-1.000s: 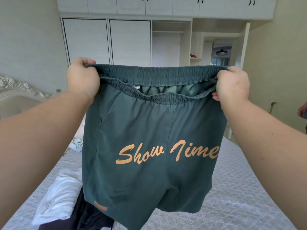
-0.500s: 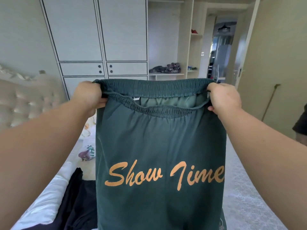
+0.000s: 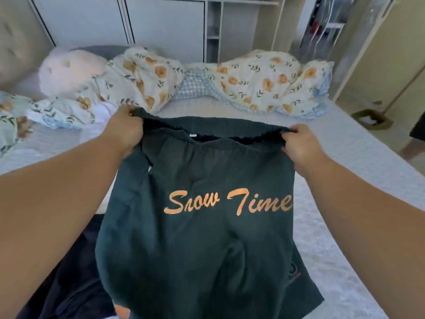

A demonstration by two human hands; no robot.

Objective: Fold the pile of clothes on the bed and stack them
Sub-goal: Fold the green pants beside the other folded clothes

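Dark green shorts [image 3: 202, 226] (orange script print) held spread above the bed [image 3: 345, 180], left hand [image 3: 125, 132] and right hand [image 3: 299, 146] each clenched on a waistband corner, dark garment [image 3: 76, 284] underneath, floral quilt [image 3: 253, 81] beyond

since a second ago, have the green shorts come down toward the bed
Yes. The green shorts were held up against the wardrobe doors; now their waistband sits below the floral quilt, low over the bed.
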